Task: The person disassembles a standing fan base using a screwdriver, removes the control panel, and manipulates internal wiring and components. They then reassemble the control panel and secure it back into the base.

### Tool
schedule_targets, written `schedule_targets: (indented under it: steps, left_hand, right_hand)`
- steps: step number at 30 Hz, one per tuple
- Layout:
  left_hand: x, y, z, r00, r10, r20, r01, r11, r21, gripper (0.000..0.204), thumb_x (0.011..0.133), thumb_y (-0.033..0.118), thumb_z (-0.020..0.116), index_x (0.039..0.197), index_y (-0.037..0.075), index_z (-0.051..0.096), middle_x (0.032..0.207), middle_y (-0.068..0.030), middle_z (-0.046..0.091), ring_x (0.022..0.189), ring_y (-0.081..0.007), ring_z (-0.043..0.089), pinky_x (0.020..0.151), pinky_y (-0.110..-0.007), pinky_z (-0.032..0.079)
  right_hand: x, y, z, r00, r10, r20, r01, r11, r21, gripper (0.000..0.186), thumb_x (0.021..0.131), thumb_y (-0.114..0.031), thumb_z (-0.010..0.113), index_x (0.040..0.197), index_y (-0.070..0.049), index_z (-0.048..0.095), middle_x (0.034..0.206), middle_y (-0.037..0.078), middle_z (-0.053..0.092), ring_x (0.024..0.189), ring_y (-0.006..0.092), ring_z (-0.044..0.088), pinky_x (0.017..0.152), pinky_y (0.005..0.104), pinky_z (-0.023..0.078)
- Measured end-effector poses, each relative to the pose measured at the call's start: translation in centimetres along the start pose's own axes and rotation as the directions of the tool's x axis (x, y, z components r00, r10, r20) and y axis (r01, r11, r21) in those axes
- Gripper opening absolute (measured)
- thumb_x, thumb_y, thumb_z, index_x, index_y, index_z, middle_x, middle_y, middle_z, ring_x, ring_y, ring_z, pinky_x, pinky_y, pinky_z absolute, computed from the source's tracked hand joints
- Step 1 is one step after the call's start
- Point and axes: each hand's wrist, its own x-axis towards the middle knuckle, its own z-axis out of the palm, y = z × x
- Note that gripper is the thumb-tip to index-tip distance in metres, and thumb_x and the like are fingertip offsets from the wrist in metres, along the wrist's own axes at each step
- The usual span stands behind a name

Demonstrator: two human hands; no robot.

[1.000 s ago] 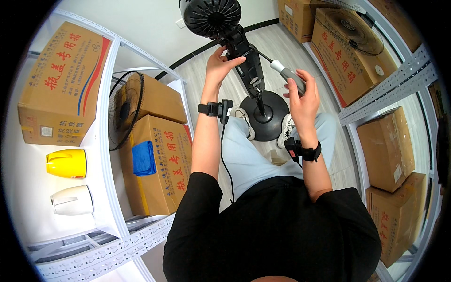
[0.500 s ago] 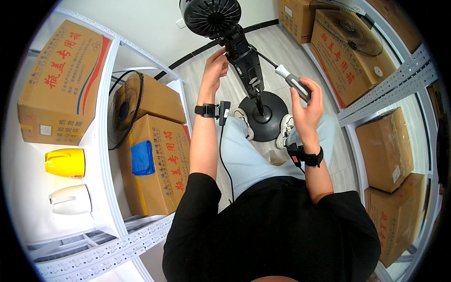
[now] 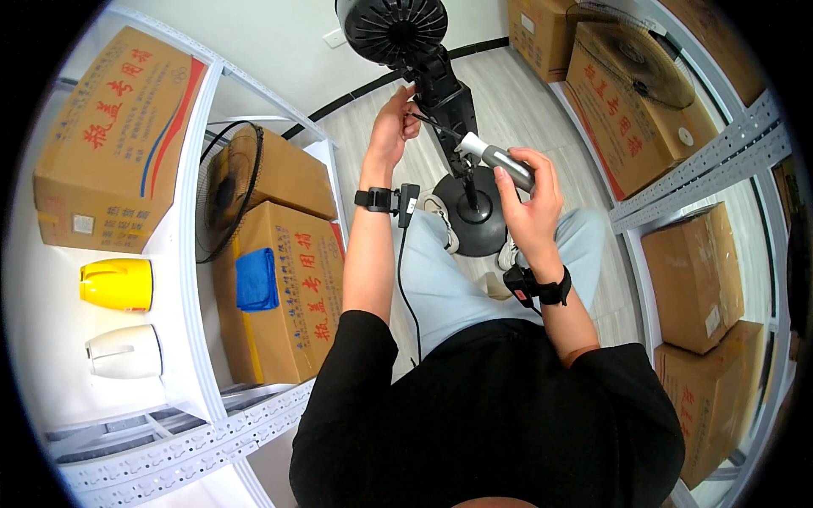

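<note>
A black electric fan with its grille off stands before me; its motor head [image 3: 398, 32] tops a column [image 3: 447, 108] on a round base [image 3: 483, 222]. My left hand [image 3: 393, 129] is at the column's left side, fingers curled, the index fingertip near the column. What they pinch, if anything, is hidden. My right hand [image 3: 535, 203] grips a screwdriver [image 3: 508, 167] by its grey and white handle, between thumb and fingers. Its dark shaft crosses in front of the column, and the tip ends close to my left fingers.
Shelving flanks me. On the left are cardboard boxes [image 3: 110, 144], a round black fan grille [image 3: 230, 190], a folded blue cloth [image 3: 257, 279], a yellow plastic shell [image 3: 117, 284] and a white one [image 3: 124, 351]. On the right, another grille [image 3: 635, 59] leans by more boxes [image 3: 699, 275].
My right hand has moved left with the screwdriver. Its shaft now passes in front of the column and reaches my left fingers. My left hand has shifted slightly, its fingers still curled.
</note>
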Motion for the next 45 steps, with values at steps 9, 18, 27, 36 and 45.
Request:
schedule_targets:
  steps: [9,18,27,36,45]
  left_hand:
    - [0.1,-0.4,-0.2,0.999,0.049,-0.005,-0.048,0.995,0.084,0.033,0.103,0.016,0.051,0.133,0.001,0.051,0.069,0.0055,0.037,0.054,-0.0042,0.032,0.048,-0.021,0.023]
    - [0.0,0.4,-1.1,0.993,-0.086,0.078,0.085,0.996,0.011,0.032,0.105,0.012,0.046,0.136,0.004,0.046,0.066,0.0057,0.031,0.054,-0.0052,0.03,0.048,-0.021,0.023]
    - [0.2,0.5,-1.9,0.991,-0.136,0.012,0.129,0.962,0.241,0.046,0.105,0.011,0.045,0.15,0.008,0.037,0.067,0.0061,0.034,0.055,-0.0052,0.028,0.048,-0.021,0.023]
    - [0.4,-2.3,-2.2,0.998,0.056,-0.005,-0.05,0.922,0.384,0.052,0.105,0.013,0.041,0.156,0.008,0.029,0.068,0.006,0.035,0.057,-0.0057,0.029,0.051,-0.022,0.025]
    - [0.9,-4.9,-3.5,0.997,-0.002,-0.081,0.028,0.947,0.32,0.058,0.093,0.011,0.051,0.149,0.002,0.039,0.067,0.0057,0.038,0.058,-0.0061,0.035,0.053,-0.022,0.029]
  right_hand:
    - [0.1,0.4,-0.1,0.978,0.204,0.036,-0.205,0.978,0.035,0.027,0.085,-0.009,0.075,0.108,-0.003,0.062,0.103,0.014,0.066,0.086,0.0259,0.066,0.076,0.0339,0.052]
    - [2.9,5.0,-3.4,0.88,0.472,-0.054,-0.379,0.764,0.522,0.034,0.091,-0.014,0.072,0.119,-0.002,0.058,0.11,0.006,0.067,0.092,0.0101,0.062,0.079,0.0255,0.05]
    - [4.9,11.0,4.4,0.873,0.415,0.255,-0.487,0.763,0.425,0.034,0.095,-0.021,0.068,0.12,-0.008,0.049,0.089,0.003,0.059,0.069,0.0109,0.061,0.057,0.0243,0.043]
    - [7.5,12.6,9.0,0.636,0.547,0.544,-0.76,0.565,0.32,0.033,0.093,-0.037,0.069,0.106,-0.007,0.061,0.077,-0.002,0.053,0.054,0.0064,0.05,0.046,0.0217,0.034]
    - [8.2,12.8,8.9,0.595,0.506,0.624,-0.776,0.563,0.283,0.031,0.092,-0.04,0.071,0.091,-0.01,0.061,0.074,-0.004,0.055,0.054,0.0059,0.05,0.046,0.0216,0.034]
